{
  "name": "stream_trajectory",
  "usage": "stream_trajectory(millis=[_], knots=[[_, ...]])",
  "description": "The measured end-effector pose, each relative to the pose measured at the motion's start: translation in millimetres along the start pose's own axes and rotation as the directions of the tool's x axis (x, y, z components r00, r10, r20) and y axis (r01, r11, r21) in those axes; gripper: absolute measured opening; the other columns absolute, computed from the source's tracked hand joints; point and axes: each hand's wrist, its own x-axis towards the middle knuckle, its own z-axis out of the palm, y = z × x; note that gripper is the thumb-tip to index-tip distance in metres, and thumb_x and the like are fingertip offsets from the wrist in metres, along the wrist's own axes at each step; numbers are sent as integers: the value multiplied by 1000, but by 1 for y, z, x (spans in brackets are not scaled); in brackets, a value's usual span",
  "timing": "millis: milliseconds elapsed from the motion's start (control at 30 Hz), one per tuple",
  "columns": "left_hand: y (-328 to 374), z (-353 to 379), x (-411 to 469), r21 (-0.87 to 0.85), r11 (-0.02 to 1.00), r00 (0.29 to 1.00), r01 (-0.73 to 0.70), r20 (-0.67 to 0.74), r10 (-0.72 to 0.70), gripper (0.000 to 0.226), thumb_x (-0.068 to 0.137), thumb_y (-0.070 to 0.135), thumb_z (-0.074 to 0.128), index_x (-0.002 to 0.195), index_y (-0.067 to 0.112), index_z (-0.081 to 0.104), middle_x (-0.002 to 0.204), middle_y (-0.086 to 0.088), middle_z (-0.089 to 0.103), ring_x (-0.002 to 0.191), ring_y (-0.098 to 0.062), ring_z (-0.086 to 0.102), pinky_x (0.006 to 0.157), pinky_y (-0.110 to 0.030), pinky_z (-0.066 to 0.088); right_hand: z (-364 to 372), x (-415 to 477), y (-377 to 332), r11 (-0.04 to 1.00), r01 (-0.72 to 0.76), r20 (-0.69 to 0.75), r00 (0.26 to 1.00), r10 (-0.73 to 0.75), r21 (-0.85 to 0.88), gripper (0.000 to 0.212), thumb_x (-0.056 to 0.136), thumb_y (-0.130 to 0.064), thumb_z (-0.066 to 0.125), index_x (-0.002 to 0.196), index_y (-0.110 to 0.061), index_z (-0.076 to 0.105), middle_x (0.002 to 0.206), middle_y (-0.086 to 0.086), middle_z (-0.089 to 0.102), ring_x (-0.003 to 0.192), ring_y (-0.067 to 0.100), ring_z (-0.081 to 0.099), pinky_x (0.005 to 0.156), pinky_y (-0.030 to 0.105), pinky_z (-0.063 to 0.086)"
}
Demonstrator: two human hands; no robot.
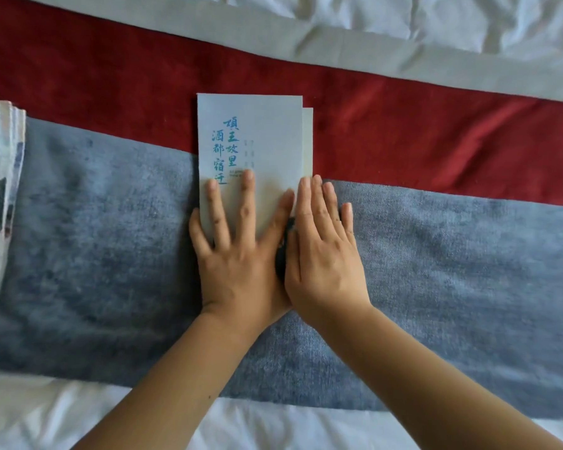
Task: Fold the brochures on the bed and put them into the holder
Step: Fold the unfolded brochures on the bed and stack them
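A folded brochure (257, 138) lies flat at the centre of a bed, its pale grey-blue cover printed with blue Chinese calligraphy, a cream inner panel peeking out along its right edge. It straddles the line where a red band (420, 118) of the bed runner meets a blue-grey band (452, 254). Both of the person's bare hands press down on the near part of the brochure. The left hand (238, 248) is spread wide, palm down, fingers fanned across the cover's near half. The right hand (322, 248) lies flat just beside it, fingers together, laid along the brochure's right edge and partly on the blue-grey cloth; neither hand grips anything. A small dark object shows between the two hands, too hidden to identify. At the far left edge, a stack of other brochures (0, 196) rests on the runner, well apart from the hands. White bedding (468, 17) lies on the far side, with more along the near edge.
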Motion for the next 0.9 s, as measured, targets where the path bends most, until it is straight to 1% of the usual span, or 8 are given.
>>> stream_trajectory(millis=[67,133,200,267,367,567,700,900], knots=[[-4,-8,0,-20,1000,999,-16,28,17,97,77,73,48,162,45,10,173,-9,-4,155,-49,-5,115,-68,23,-1,0,1,998,18,23,1000,-17,-62,68,105,-25,32,166,-25,4,174,10,1,160,22,-9,124,31,-19],[-15,-19,0,-70,998,998,-5,69,9,108,71,76,63,162,44,14,173,-7,-4,156,-46,-6,115,-62,32,-5,0,2,990,33,30,999,-29,-136,66,106,-28,30,167,-26,7,174,10,2,160,23,-9,124,33,-20],[-29,-32,-1,-187,978,990,90,126,-67,124,59,77,77,162,40,18,172,-12,-7,156,-43,-6,111,-57,42,-7,0,1,986,38,27,999,-34,-160,61,108,-36,25,167,-24,12,174,9,5,160,24,-8,125,36,-18],[-42,-45,-3,-261,946,972,190,183,-145,132,53,75,81,162,37,17,169,-17,-9,157,-39,3,111,-53,43,-6,1,-5,988,54,51,998,-47,-143,61,109,-42,22,167,-24,12,174,8,6,160,22,-10,125,36,-18],[-56,-56,-6,-230,944,957,235,222,-184,137,52,64,92,161,39,13,166,-17,-7,147,-36,19,113,-47,39,3,5,-23,989,102,77,993,-94,-108,63,108,-44,28,166,-25,13,173,8,8,159,20,-13,126,37,-17],[-111,-79,-12,-111,961,960,253,156,-234,128,62,47,95,160,36,13,164,-19,-8,140,-37,19,114,-49,36,33,22,-79,989,148,63,987,-148,8,64,107,-42,37,165,-21,21,171,12,16,159,26,-6,126,38,-16],[-162,-96,-25,-99,946,949,308,98,-299,118,59,29,99,157,31,32,165,-24,5,135,-39,26,111,-51,38,60,30,-132,978,195,58,978,-199,73,63,107,-43,37,165,-23,24,171,13,17,159,25,-9,126,41,-12],[-238,-107,-47,-82,926,929,369,34,-367,110,60,27,99,154,28,42,164,-26,13,136,-45,30,110,-58,40,96,36,-214,954,221,86,967,-242,201,59,107,-32,46,162,-31,28,173,13,9,156,19,-15,124,34,-16]])
